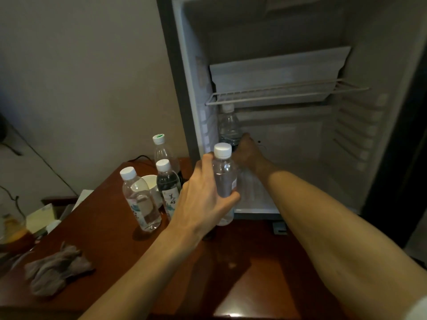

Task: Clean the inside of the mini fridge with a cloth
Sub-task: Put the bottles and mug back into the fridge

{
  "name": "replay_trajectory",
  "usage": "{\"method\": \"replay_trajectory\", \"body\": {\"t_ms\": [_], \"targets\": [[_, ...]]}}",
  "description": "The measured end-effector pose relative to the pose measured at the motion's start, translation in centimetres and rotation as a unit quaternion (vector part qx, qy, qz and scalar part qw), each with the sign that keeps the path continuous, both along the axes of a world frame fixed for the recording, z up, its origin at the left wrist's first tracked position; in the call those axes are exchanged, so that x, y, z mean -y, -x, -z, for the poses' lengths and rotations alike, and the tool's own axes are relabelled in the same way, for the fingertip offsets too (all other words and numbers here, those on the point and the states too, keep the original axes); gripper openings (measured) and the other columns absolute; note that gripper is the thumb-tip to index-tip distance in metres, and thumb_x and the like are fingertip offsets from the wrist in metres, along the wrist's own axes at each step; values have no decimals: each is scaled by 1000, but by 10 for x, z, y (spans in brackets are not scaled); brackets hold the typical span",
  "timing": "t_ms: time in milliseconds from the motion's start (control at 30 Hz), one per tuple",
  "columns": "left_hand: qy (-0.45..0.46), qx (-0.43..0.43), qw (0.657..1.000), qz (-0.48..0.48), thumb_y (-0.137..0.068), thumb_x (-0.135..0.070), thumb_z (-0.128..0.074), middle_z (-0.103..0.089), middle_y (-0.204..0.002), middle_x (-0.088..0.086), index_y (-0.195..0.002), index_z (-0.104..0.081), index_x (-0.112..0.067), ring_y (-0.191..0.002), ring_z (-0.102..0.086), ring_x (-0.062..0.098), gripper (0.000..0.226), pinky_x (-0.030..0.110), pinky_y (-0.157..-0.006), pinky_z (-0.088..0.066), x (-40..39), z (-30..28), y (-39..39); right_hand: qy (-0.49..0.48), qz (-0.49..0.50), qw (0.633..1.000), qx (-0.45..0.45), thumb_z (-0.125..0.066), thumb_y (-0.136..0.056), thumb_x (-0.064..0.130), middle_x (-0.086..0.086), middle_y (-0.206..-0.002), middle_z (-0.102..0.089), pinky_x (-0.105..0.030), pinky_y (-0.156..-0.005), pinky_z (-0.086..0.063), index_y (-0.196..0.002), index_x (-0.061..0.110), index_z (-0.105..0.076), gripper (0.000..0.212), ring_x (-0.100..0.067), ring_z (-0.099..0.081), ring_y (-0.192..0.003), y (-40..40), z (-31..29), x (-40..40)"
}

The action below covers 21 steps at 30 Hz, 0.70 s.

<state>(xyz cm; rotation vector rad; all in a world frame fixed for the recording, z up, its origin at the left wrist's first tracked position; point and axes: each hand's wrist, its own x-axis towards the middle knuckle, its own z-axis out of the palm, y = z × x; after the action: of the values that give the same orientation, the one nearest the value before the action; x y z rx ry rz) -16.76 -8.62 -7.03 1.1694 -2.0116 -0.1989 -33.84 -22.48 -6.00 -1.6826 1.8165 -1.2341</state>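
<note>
The mini fridge (pixel 300 31) stands open on a dark red wooden table (pixel 242 262). My left hand (pixel 203 192) grips a clear water bottle (pixel 224 172) with a white cap, just in front of the fridge's lower edge. My right hand (pixel 248 151) reaches into the lower compartment and holds another water bottle (pixel 228 125) standing at its left side, under the wire shelf (pixel 288 92). A crumpled grey cloth (pixel 55 271) lies on the table at the lower left, away from both hands.
Three capped bottles (pixel 141 199) (pixel 169 183) (pixel 161 148) and a white cup (pixel 151 183) stand on the table left of the fridge. A black cable (pixel 138 158) runs behind them. A glass of amber drink (pixel 13 232) and papers (pixel 41 218) sit at the far left.
</note>
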Motion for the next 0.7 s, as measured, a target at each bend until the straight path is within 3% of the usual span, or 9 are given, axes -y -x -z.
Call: {"method": "replay_trajectory", "body": {"t_ms": [67,100,233,400,633,700], "targets": [[-1,-5,1000,-1,-77,-43,-77,-53,-127,-4,-137,-30,-32,-111,-60,20,77,45,-89,-57,-4,-2,4,-32,0,999,-43,-84,-47,56,-17,-125,-59,-25,-85,-45,-121,4,-54,95,-28,-60,-116,11,-5,-12],[-1,-6,1000,-3,-77,-43,-77,-53,-127,-3,-138,-30,-31,-111,-61,22,77,46,-89,-57,-5,-3,7,-49,2,997,-65,-81,-48,60,-18,-130,-55,-29,-88,-48,-129,2,-48,105,-30,-58,-118,20,-7,-19],[-23,11,1000,-5,-79,-43,-75,-58,-125,4,-139,-25,-31,-104,-67,31,79,51,-84,-58,2,-2,30,-111,-1,982,-153,-80,-76,40,-17,-139,-47,-32,-91,-46,-142,7,-36,86,-32,-52,-123,60,-20,-68],[-48,12,999,4,-82,-37,-78,-50,-139,8,-143,-24,-25,-119,-58,33,82,52,-97,-51,31,2,88,-161,33,959,-230,-77,-76,41,-10,-134,-53,-37,-93,-51,-136,13,-43,74,-29,-57,-115,104,-15,-117],[-59,-55,997,4,-86,-24,-77,-47,-140,19,-143,-29,-13,-120,-56,39,75,38,-89,-46,104,8,149,-220,25,939,-263,-67,-87,38,-5,-140,-46,-35,-97,-48,-148,22,-32,72,-25,-51,-119,134,12,-135],[-59,-72,996,-6,-85,-21,-77,-46,-137,19,-139,-31,-12,-118,-55,40,71,45,-94,-49,126,12,162,-218,10,943,-253,-65,-89,38,-7,-145,-41,-35,-104,-43,-151,22,-26,75,-26,-46,-125,140,19,-128]]}}
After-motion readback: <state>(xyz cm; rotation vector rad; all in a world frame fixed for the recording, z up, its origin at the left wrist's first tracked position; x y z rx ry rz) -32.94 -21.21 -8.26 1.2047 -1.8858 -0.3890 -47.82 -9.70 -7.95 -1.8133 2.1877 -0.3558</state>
